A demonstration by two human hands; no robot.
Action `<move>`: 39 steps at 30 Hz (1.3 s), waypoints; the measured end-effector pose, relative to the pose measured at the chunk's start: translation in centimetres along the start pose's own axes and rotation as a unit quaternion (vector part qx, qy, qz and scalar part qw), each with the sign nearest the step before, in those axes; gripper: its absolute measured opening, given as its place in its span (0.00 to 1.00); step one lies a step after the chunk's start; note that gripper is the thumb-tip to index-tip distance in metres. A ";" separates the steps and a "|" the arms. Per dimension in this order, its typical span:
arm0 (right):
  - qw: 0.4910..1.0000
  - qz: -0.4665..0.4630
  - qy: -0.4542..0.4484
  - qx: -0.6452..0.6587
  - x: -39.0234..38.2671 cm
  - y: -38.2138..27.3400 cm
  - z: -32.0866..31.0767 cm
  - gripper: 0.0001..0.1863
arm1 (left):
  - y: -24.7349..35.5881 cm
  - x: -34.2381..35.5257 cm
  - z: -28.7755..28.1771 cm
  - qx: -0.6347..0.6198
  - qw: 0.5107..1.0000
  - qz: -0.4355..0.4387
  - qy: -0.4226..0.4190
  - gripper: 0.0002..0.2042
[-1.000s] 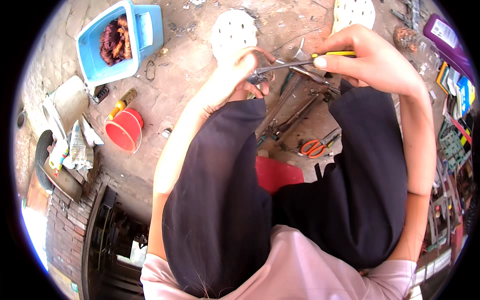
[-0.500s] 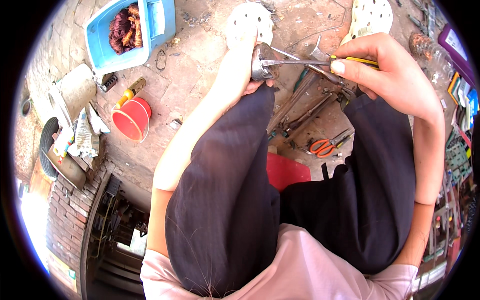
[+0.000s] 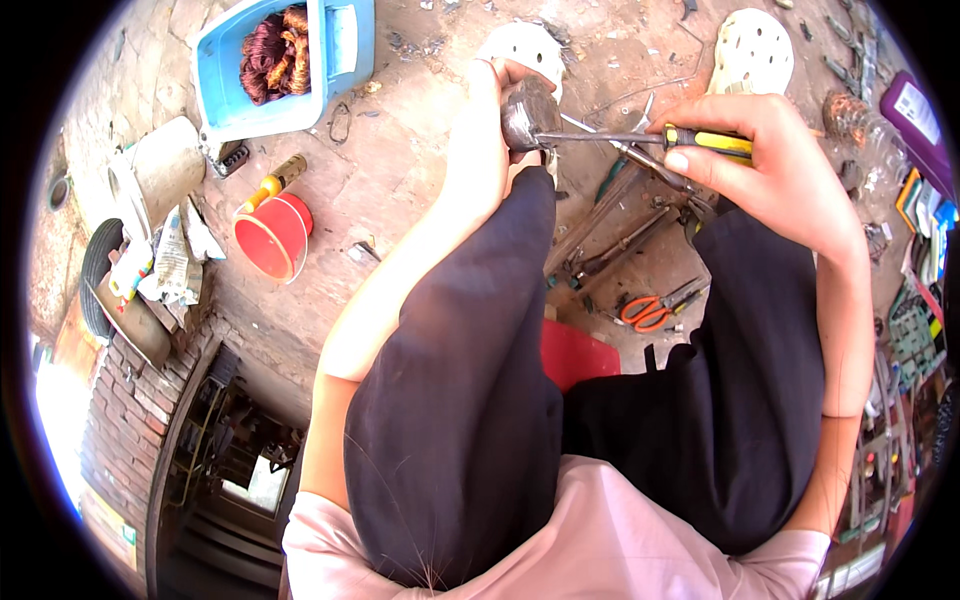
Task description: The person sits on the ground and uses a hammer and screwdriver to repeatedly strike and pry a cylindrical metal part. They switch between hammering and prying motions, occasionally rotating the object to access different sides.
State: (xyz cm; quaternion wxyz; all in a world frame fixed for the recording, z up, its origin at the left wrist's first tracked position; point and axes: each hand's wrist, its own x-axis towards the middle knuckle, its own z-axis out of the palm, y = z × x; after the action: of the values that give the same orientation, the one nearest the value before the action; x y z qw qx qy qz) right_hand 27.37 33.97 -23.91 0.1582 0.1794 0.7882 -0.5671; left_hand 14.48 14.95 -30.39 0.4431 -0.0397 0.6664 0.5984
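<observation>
The left hand is gripping a small grey metal cylinder; the right hand, beside it, is holding a yellow-and-black-handled screwdriver, its tip touching the cylinder.

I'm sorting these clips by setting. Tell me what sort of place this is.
Probably an informal repair workshop, worked on the floor: loose tools and scissors on the ground, a tub of copper windings, circuit boards at the right.

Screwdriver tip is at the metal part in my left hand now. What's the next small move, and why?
Probably press the screwdriver tip in gently and pry or turn. Its shaft already meets the small metal part, the left hand grips that part, and the right hand holds the handle.
</observation>
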 end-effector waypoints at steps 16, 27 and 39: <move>0.997 0.012 -0.051 0.051 0.6 1.6 0.8 0.17 | -0.2 0.8 -2.7 0.178 0.959 0.218 -0.022 0.34; 0.998 -0.018 -0.047 0.021 0.8 2.1 1.2 0.14 | 0.0 0.6 -2.5 0.148 0.925 0.349 -0.018 0.24; 0.998 0.009 -0.054 0.010 0.9 1.4 1.1 0.14 | 0.0 0.4 -3.0 0.162 0.903 0.397 -0.020 0.21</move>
State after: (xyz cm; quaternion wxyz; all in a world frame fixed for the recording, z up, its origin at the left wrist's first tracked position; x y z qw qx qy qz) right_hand 27.30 33.39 -25.82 0.2040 0.1566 0.7713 -0.5823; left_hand 12.58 12.63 -31.02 0.1820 0.3124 0.7054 0.6096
